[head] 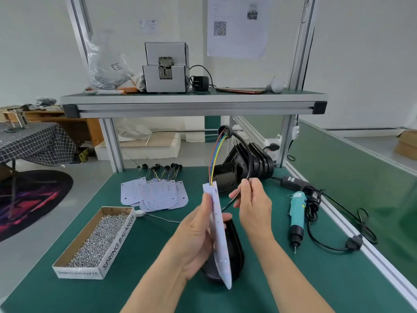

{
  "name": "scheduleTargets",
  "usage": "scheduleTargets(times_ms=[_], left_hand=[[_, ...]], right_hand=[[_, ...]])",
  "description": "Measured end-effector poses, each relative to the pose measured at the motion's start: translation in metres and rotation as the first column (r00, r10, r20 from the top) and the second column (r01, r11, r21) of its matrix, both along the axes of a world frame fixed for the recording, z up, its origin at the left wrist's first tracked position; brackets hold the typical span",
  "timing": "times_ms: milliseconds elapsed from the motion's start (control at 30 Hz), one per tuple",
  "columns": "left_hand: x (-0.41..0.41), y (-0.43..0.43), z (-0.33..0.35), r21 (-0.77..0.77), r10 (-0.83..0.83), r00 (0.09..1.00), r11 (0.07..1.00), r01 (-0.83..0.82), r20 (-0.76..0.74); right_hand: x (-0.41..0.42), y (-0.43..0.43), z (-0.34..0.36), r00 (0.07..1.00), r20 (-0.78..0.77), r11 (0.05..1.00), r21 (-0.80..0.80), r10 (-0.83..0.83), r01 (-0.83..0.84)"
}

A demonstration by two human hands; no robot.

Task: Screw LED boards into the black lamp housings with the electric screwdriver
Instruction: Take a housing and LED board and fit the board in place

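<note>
Nearly upright, LED board [220, 236] edge-on, wires [214, 159] uppermost

We've got bright, even light here, so shadows on the green matte bench top [158, 245] stay faint and the glossy black oval lamp housing [234, 242] shows only a dull sheen. The wide lens bends the silver aluminium frame posts [302, 41] outward, and the white printed paper sheet [237, 28] is too smeary to read.

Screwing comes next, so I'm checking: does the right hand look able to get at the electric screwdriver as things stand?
Probably not yet: the right hand pinches the black cable, and the left hand holds the LED board. Otherwise only bare mat lies between the right hand and the electric screwdriver.
</note>
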State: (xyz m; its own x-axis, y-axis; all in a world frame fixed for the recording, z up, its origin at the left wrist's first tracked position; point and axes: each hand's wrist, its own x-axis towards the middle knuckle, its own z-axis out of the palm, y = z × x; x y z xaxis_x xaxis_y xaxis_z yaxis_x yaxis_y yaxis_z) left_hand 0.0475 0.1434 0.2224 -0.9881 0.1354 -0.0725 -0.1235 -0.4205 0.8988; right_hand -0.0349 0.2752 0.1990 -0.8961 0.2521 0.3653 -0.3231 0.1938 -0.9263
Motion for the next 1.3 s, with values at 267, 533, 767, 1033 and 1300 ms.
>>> scheduleTargets(times_ms=[267,533,767,1033,1300], left_hand=[[-0.024,-0.044,-0.019,-0.109,-0.012,0.994,0.994,0.0,-0.108],[-0.036,-0.044,0.016,-0.417,-0.141,0.961,0.908,0.029,-0.239],[-0.044,-0.029,0.057,0.218,-0.043,0.949,0.969,0.116,-0.313],[-0.04,-0.045,0.056,0.371,0.059,0.986,0.929,0.003,-0.156],[-0.046,-0.066,-0.043,0.175,0.177,0.892,0.947,-0.27,0.416]], right_hand=[[0.007,0.002,0.028,0.983,-0.12,0.986,-0.082,0.137,-0.148],[0.004,-0.005,0.043,0.833,-0.238,0.671,-0.502,0.499,-0.545],[0.02,-0.035,-0.031,0.782,0.267,0.738,0.263,0.563,-0.622],[0.007,-0.034,-0.019,0.967,-0.021,0.966,-0.049,0.253,-0.254],[-0.019,0.009,-0.013,0.997,-0.038,0.997,-0.031,0.071,-0.072]])
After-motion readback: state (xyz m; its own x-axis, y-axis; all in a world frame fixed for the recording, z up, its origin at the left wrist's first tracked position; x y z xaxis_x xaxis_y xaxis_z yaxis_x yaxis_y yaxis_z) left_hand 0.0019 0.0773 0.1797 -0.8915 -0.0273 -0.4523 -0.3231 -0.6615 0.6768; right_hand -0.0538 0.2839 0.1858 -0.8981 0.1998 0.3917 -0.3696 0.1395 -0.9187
